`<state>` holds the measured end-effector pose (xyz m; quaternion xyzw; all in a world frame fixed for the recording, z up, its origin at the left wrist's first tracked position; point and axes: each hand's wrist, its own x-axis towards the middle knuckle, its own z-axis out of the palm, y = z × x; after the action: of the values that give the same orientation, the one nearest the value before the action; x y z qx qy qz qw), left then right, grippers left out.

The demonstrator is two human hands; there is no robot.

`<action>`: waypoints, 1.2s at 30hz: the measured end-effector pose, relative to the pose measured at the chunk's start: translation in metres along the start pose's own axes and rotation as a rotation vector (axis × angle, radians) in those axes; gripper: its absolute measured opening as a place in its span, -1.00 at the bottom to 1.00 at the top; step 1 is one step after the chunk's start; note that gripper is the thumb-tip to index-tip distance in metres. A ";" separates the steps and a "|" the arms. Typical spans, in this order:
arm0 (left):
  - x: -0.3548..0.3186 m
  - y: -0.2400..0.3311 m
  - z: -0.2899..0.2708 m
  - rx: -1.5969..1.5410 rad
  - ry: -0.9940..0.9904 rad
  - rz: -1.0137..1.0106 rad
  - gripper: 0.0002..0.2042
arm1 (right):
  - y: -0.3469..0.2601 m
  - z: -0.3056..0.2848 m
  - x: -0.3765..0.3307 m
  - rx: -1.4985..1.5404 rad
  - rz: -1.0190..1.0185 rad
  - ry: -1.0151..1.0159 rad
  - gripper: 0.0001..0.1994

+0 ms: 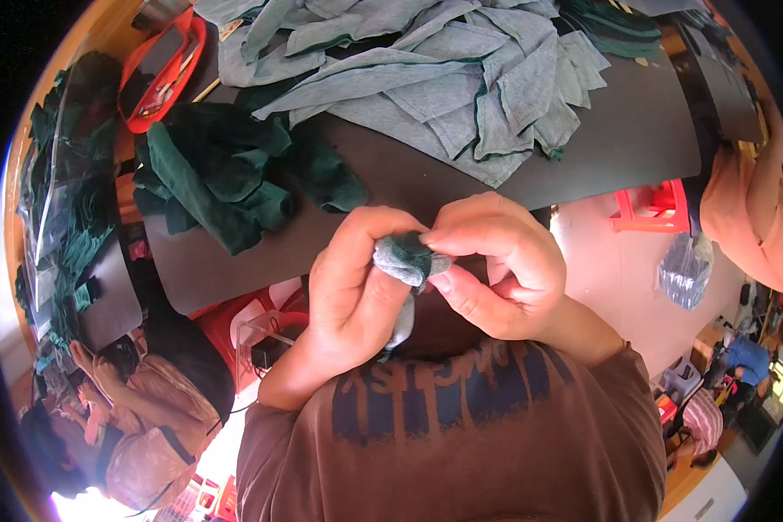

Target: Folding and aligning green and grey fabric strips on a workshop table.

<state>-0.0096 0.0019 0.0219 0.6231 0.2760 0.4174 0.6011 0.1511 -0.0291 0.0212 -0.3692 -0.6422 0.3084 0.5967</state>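
Holding one small grey-and-green cloth piece [406,258] between both hands, close to the chest and just short of the near edge of the worktop [635,130]. Left hand [357,278]: fingers curled closed around the piece, its lower end trailing down out of the palm. Right hand [496,265]: thumb and fingertips pinched on the top of the same piece; the part inside the grip is hidden.

Worktop, dark sheet surface, far side cut off by the frame. On it: one heap of grey cloth pieces [444,78], too overlapped to count; one heap of dark green cloth pieces [226,174], likewise uncountable.

Red tray [161,74], upper left: contents hard to make out. Clear plastic bag [65,200], left: green cloth inside. One red stool [648,209] on the floor, right. Another person [139,418] sits lower left, partly cut off.
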 end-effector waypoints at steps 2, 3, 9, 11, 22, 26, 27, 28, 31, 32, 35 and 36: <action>-0.002 0.012 0.000 -0.169 -0.074 -0.106 -0.81 | -0.005 -0.003 0.001 0.006 0.064 0.026 -0.73; -0.004 0.017 0.004 -0.218 -0.025 -0.186 -0.78 | -0.006 -0.004 0.001 0.015 0.126 0.049 -0.73; -0.009 0.001 0.011 0.768 0.092 0.493 -0.70 | 0.004 0.008 -0.005 0.058 0.127 0.110 -0.78; -0.003 -0.004 0.012 0.711 -0.004 0.644 -0.70 | 0.006 0.010 -0.007 0.039 0.171 0.148 -0.78; 0.007 0.008 -0.001 0.068 0.064 0.224 -0.51 | -0.004 0.007 -0.005 0.633 0.543 0.059 -0.83; 0.013 0.010 -0.003 0.360 -0.015 0.309 -0.84 | -0.004 0.006 -0.002 0.699 0.591 0.015 -0.85; 0.011 0.008 -0.005 0.311 0.003 0.245 -0.85 | -0.003 0.006 -0.002 0.745 0.650 0.002 -0.86; 0.010 0.008 -0.007 0.261 0.021 0.182 -0.87 | -0.002 0.006 -0.002 0.791 0.709 -0.012 -0.87; 0.010 0.014 -0.006 0.049 0.006 0.066 -0.87 | 0.003 0.004 -0.003 0.921 0.738 -0.018 -0.85; 0.008 0.016 -0.006 -0.063 -0.008 -0.042 -0.86 | 0.004 0.004 -0.005 1.037 0.775 -0.010 -0.82; 0.005 0.014 -0.005 -0.274 0.020 -0.137 -0.82 | 0.004 0.002 -0.003 1.210 0.844 -0.015 -0.80; 0.004 0.012 -0.005 -0.380 0.034 -0.189 -0.80 | 0.005 0.001 -0.002 1.366 0.910 -0.052 -0.80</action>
<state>-0.0138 0.0061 0.0345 0.4628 0.2596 0.4141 0.7396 0.1509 -0.0282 0.0163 -0.1415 -0.1138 0.8518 0.4915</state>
